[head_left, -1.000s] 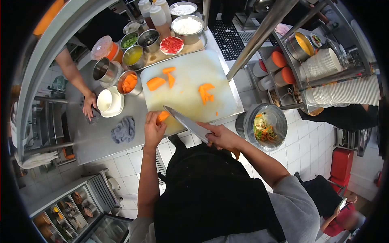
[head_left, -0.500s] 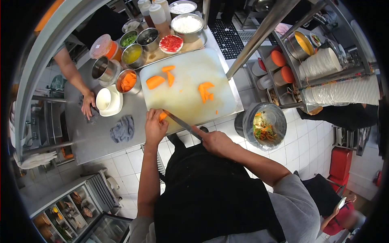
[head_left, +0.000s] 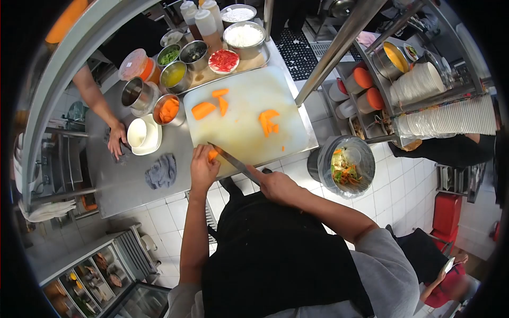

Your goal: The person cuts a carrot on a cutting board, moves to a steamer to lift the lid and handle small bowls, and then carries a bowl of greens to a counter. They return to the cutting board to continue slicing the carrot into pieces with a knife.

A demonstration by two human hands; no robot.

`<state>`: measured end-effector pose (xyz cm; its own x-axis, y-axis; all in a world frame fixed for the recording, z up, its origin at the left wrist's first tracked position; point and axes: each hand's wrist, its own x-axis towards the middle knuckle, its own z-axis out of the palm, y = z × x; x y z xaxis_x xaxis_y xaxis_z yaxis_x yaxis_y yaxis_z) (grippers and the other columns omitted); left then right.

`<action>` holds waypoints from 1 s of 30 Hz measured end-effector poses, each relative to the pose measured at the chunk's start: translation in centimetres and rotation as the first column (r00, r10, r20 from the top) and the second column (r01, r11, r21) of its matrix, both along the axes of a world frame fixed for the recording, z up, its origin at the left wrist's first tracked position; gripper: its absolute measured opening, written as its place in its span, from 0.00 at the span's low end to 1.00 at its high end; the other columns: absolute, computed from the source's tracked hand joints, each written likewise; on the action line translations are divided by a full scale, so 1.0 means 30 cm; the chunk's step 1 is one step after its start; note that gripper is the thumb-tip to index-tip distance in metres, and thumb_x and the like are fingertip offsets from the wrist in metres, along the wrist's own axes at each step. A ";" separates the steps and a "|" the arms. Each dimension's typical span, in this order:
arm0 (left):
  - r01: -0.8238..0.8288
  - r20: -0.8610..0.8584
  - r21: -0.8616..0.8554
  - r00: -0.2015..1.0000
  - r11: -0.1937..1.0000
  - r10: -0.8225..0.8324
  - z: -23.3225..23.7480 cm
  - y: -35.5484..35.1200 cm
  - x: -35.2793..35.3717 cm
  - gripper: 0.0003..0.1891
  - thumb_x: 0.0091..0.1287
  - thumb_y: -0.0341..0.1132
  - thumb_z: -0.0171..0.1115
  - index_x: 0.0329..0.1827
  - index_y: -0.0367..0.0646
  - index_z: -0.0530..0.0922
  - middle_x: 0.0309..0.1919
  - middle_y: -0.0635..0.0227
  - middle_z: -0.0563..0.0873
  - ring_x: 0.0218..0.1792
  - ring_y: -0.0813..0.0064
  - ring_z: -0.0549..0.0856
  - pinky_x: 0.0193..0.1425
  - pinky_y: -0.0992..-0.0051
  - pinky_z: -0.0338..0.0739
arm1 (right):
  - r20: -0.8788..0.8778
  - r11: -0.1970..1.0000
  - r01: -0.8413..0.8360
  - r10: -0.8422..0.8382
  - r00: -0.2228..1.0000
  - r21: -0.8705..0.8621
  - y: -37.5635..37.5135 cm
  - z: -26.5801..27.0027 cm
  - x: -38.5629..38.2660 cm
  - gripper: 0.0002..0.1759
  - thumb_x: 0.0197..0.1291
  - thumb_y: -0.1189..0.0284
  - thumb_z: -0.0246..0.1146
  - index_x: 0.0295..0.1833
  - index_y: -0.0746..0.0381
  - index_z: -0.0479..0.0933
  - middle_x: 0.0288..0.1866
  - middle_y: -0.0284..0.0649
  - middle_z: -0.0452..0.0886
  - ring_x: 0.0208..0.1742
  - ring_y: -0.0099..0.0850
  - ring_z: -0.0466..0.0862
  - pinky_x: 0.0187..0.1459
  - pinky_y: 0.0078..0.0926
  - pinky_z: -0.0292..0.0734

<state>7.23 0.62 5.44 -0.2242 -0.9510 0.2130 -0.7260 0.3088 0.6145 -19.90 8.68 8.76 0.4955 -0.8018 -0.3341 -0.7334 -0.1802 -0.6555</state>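
Observation:
My left hand (head_left: 204,164) is closed on a piece of carrot (head_left: 212,155) at the near left edge of the white cutting board (head_left: 244,138). In my right hand (head_left: 278,185) is a kitchen knife (head_left: 236,162), its blade slanting up and left with the tip close beside the carrot piece. Farther up the board lie a thick carrot chunk (head_left: 203,110) and two smaller carrot pieces (head_left: 222,100). A cluster of cut carrot pieces (head_left: 269,123) sits toward the right side.
Bowls of ingredients and squeeze bottles (head_left: 207,24) line the board's far side. A bowl of carrot (head_left: 168,109), white bowls (head_left: 139,132) and a grey cloth (head_left: 160,170) lie left. Another person's hand (head_left: 116,139) presses a cloth there. A lined bin (head_left: 342,167) stands right.
The knife blade has shifted slightly up and left near the carrot piece. My left hand keeps its hold, and the other person's hand stays on the cloth.

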 end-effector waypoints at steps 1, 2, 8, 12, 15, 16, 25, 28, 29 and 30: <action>-0.010 -0.017 0.004 1.000 1.000 0.010 0.002 -0.002 0.004 0.20 0.54 0.22 0.62 0.53 0.34 0.82 0.48 0.51 0.82 0.52 0.44 0.81 0.59 0.53 0.79 | 0.011 0.999 0.026 -0.026 1.000 0.031 -0.012 0.009 0.001 0.46 0.71 0.72 0.59 0.91 0.50 0.49 0.32 0.58 0.86 0.32 0.57 0.87 0.42 0.53 0.84; -0.010 -0.014 0.002 1.000 1.000 0.010 0.001 -0.002 0.007 0.20 0.54 0.22 0.62 0.53 0.34 0.82 0.48 0.51 0.82 0.52 0.44 0.81 0.59 0.53 0.79 | 0.014 0.999 0.025 -0.026 1.000 0.029 -0.015 0.012 -0.008 0.46 0.71 0.72 0.59 0.91 0.50 0.49 0.32 0.58 0.86 0.32 0.57 0.87 0.42 0.53 0.84; 0.006 -0.046 0.022 0.999 1.000 -0.005 -0.003 0.004 0.009 0.19 0.54 0.22 0.62 0.52 0.34 0.82 0.48 0.50 0.83 0.53 0.43 0.82 0.59 0.54 0.79 | 0.260 0.882 0.147 -0.286 0.922 0.447 -0.018 0.099 -0.099 0.40 0.73 0.73 0.55 0.89 0.45 0.57 0.31 0.48 0.87 0.21 0.35 0.82 0.35 0.36 0.86; 0.005 -0.050 0.036 0.999 0.999 -0.003 -0.004 -0.001 0.020 0.19 0.55 0.22 0.62 0.52 0.34 0.82 0.49 0.50 0.83 0.52 0.44 0.82 0.59 0.55 0.79 | 0.306 0.811 0.140 -0.365 0.879 0.568 -0.021 0.050 -0.093 0.40 0.75 0.74 0.53 0.90 0.41 0.56 0.32 0.42 0.87 0.20 0.26 0.80 0.31 0.30 0.84; 0.009 -0.064 0.046 0.998 0.999 -0.006 -0.009 -0.003 0.021 0.19 0.55 0.22 0.62 0.52 0.33 0.82 0.49 0.50 0.83 0.52 0.44 0.82 0.58 0.55 0.79 | 0.332 0.775 0.123 -0.401 0.854 0.620 -0.021 0.020 -0.095 0.40 0.76 0.74 0.53 0.90 0.40 0.55 0.33 0.40 0.87 0.20 0.24 0.79 0.29 0.28 0.83; 0.001 -0.082 0.064 0.997 0.998 0.004 -0.008 -0.003 0.021 0.19 0.55 0.22 0.62 0.52 0.33 0.82 0.49 0.50 0.83 0.51 0.45 0.82 0.58 0.55 0.79 | 0.336 0.748 0.119 -0.427 0.840 0.653 -0.021 0.013 -0.097 0.40 0.77 0.75 0.53 0.90 0.39 0.56 0.32 0.39 0.86 0.20 0.23 0.78 0.28 0.27 0.82; 0.004 -0.081 0.074 0.997 0.997 0.002 0.003 -0.004 0.020 0.20 0.54 0.20 0.62 0.53 0.35 0.83 0.47 0.52 0.84 0.51 0.47 0.83 0.58 0.58 0.80 | 0.391 0.672 0.055 -0.493 0.777 0.739 -0.020 -0.011 -0.103 0.40 0.77 0.76 0.52 0.90 0.40 0.56 0.31 0.37 0.84 0.19 0.21 0.75 0.25 0.24 0.79; -0.006 -0.098 0.121 0.995 0.993 0.018 0.008 -0.004 0.017 0.20 0.54 0.20 0.62 0.52 0.35 0.82 0.47 0.52 0.84 0.51 0.47 0.83 0.57 0.58 0.80 | 0.409 0.666 0.042 -0.505 0.760 0.745 -0.011 -0.039 -0.098 0.40 0.77 0.76 0.51 0.90 0.40 0.55 0.31 0.36 0.83 0.18 0.20 0.74 0.24 0.22 0.78; -0.005 -0.098 0.120 0.995 0.993 0.017 0.011 -0.004 0.015 0.20 0.54 0.20 0.62 0.52 0.35 0.82 0.47 0.52 0.84 0.51 0.47 0.83 0.57 0.58 0.80 | 0.417 0.659 0.036 -0.515 0.749 0.751 -0.009 -0.047 -0.097 0.40 0.77 0.76 0.51 0.90 0.40 0.55 0.31 0.36 0.83 0.18 0.20 0.74 0.24 0.22 0.78; 0.000 -0.094 0.101 0.996 0.995 0.010 0.014 -0.004 0.015 0.19 0.55 0.20 0.62 0.52 0.35 0.82 0.47 0.52 0.85 0.51 0.47 0.83 0.57 0.58 0.80 | 0.417 0.660 0.036 -0.515 0.749 0.751 -0.011 -0.045 -0.095 0.40 0.77 0.76 0.51 0.90 0.40 0.55 0.31 0.36 0.83 0.18 0.20 0.74 0.24 0.22 0.78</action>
